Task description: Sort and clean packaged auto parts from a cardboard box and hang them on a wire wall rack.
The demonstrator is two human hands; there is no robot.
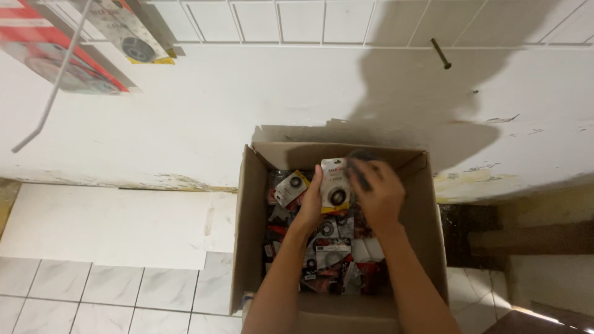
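My left hand (311,204) is closed on a small carded packet (335,184), white card with a yellow bottom strip and a black ring-shaped part, possibly a seal or bearing, under the blister. The packet is upright, held above the far half of the cardboard box (247,247). My right hand (378,196) is just beside it on the right; its fingers curl around something dark and blurred at the top, and I cannot tell what, or whether it is a firm grip.

Read: the step looks like picking and sorting packets out of the box, 1 already lifted. The next move would need the right hand's grip settled before either hand pulls clear of the box walls.

Below the hands the box is full of similar loose packets (331,256), red, black and white, piled unevenly. 1 more yellow-edged packet (291,185) lies tilted near the far-left corner. The box sits on the tiled floor (111,291) against a white wall (185,117); a bolt (440,54) sticks out of the wall above.
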